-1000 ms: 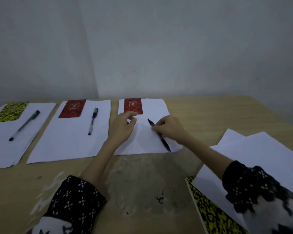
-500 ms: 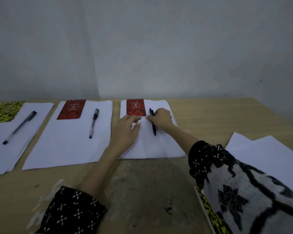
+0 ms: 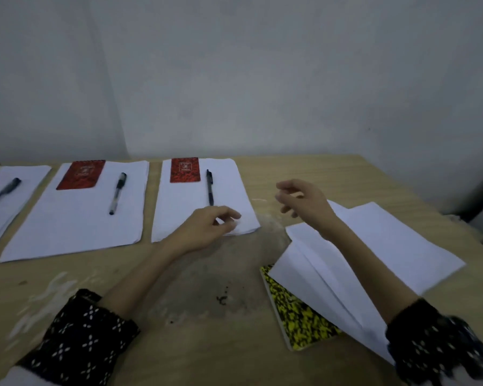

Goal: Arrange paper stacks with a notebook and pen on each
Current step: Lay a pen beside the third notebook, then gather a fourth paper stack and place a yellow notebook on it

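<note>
A yellow-speckled notebook (image 3: 299, 316) lies nearest, under loose white sheets (image 3: 374, 252) on the worn wooden table (image 3: 195, 296). Left hand (image 3: 207, 229) rests loosely curled, empty, on the third stack (image 3: 184, 213); right hand (image 3: 301, 200) hovers open. Farther, a red notebook (image 3: 185, 169) and black pen (image 3: 209, 186) lie on it.

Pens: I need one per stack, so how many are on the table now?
3. One on the left stack, one on the middle stack beside a red notebook, one on the third stack. More may lie under the loose sheets at right.
</note>
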